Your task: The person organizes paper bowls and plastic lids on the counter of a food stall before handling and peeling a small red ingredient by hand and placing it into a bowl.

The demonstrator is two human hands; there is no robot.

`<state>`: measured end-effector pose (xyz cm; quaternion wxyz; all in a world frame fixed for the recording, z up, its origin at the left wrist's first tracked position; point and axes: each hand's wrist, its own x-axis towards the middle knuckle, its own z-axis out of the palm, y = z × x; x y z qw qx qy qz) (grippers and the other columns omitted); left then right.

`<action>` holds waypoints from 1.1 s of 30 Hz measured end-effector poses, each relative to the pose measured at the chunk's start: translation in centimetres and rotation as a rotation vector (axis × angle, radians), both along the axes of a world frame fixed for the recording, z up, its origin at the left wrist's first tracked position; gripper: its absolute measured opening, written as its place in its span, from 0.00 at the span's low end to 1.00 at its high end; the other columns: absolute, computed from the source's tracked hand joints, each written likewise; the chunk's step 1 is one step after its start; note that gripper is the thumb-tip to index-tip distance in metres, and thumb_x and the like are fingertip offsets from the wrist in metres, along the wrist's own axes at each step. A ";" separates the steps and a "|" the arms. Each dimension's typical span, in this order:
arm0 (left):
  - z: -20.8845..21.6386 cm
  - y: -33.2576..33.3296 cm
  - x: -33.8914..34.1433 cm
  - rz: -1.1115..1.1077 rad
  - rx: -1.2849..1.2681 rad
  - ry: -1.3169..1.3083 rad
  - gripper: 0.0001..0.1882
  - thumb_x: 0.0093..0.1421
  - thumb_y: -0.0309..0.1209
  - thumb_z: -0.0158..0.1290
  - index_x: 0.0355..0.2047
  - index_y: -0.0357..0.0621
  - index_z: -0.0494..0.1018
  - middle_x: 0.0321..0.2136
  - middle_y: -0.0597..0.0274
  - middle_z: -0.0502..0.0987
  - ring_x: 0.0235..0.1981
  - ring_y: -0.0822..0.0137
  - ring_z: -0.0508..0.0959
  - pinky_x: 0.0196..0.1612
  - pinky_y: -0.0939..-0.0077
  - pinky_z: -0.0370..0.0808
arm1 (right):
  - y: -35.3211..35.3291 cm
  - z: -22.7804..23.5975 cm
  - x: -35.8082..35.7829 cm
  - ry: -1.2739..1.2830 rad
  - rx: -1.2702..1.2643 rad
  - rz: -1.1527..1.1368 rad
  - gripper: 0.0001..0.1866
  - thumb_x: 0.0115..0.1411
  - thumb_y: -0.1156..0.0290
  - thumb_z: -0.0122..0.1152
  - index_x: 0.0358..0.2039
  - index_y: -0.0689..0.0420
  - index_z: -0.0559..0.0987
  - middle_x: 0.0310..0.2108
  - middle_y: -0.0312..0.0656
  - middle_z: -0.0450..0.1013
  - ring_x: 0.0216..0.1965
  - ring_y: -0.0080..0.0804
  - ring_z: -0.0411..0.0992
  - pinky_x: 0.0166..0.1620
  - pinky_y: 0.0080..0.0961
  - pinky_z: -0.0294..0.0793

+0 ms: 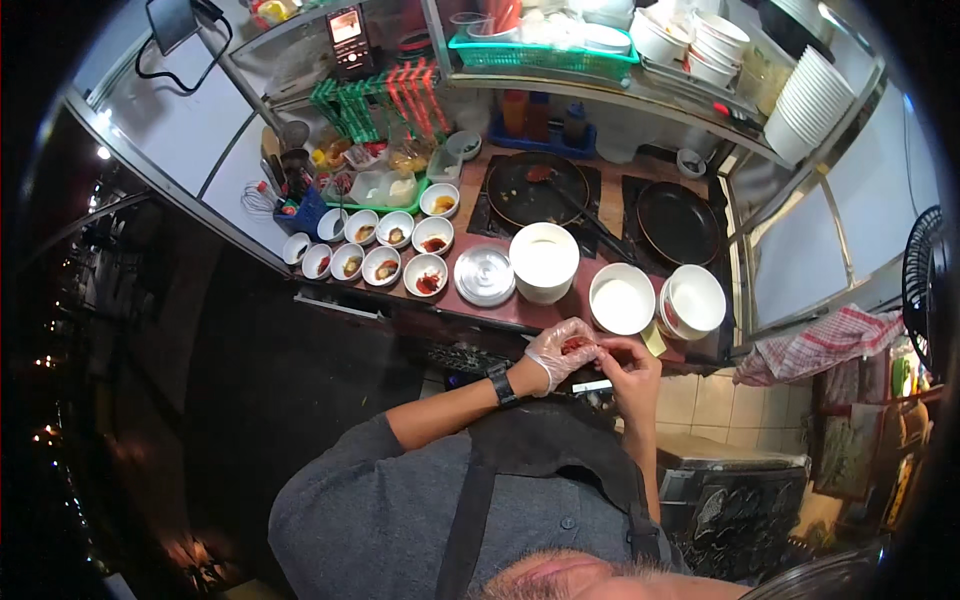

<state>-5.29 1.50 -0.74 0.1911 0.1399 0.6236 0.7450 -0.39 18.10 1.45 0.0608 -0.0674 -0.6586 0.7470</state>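
My left hand [558,355] wears a clear plastic glove and a dark wristwatch. Its fingers curl round some small red food pieces [574,345], whose kind I cannot make out. The bare right hand [632,370] meets it, thumb and fingertips pinched together at the glove's fingers; what they pinch is hidden. Both hands are just off the counter's front edge, below a white tub [545,262] and a white bowl [621,300]. Nearby on the left, small white bowls hold portions of food, one with red pieces [427,284].
A round metal lid [485,275] lies left of the tub. Stacked bowls [695,302] stand at the counter's right front. Behind are a pan [537,190] with a spatula and a second black pan [677,222]. A shelf above carries a green basket [545,60] and dishes.
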 end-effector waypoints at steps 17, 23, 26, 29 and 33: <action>-1.1 0.6 -0.4 -0.074 0.038 0.053 0.08 0.65 0.27 0.61 0.40 0.44 0.73 0.34 0.72 0.77 0.35 0.81 0.74 0.39 0.83 0.74 | 0.5 -0.9 -0.3 0.058 -0.026 -0.071 0.08 0.55 0.87 0.61 0.36 0.65 0.79 0.35 0.38 0.79 0.34 0.18 0.75 0.39 0.15 0.73; -0.4 0.5 -0.2 -0.003 0.052 0.087 0.07 0.65 0.27 0.60 0.39 0.43 0.72 0.36 0.70 0.77 0.37 0.81 0.75 0.41 0.82 0.74 | 0.5 -1.3 -0.6 0.005 -0.046 -0.025 0.12 0.58 0.86 0.62 0.43 0.66 0.79 0.37 0.40 0.78 0.37 0.21 0.76 0.41 0.16 0.74; 0.4 0.1 -0.3 0.040 0.061 0.052 0.07 0.66 0.27 0.60 0.39 0.43 0.72 0.35 0.71 0.76 0.37 0.80 0.75 0.41 0.81 0.75 | 0.3 -0.3 -0.7 -0.014 -0.124 0.016 0.14 0.60 0.85 0.63 0.47 0.66 0.78 0.40 0.40 0.78 0.41 0.22 0.75 0.43 0.18 0.76; -0.2 0.0 -0.4 0.065 0.007 0.083 0.07 0.66 0.27 0.59 0.40 0.44 0.71 0.34 0.72 0.74 0.36 0.81 0.74 0.39 0.82 0.75 | 0.2 -1.1 -0.5 0.046 -0.132 0.035 0.15 0.60 0.83 0.65 0.48 0.65 0.78 0.42 0.39 0.78 0.42 0.22 0.75 0.45 0.20 0.77; -2.0 0.5 -0.7 0.101 -0.003 0.165 0.06 0.66 0.26 0.59 0.39 0.45 0.72 0.33 0.72 0.73 0.36 0.80 0.74 0.39 0.82 0.74 | 0.0 -0.4 -0.5 0.037 -0.017 -0.037 0.12 0.60 0.77 0.69 0.44 0.65 0.81 0.39 0.41 0.80 0.40 0.23 0.77 0.46 0.20 0.77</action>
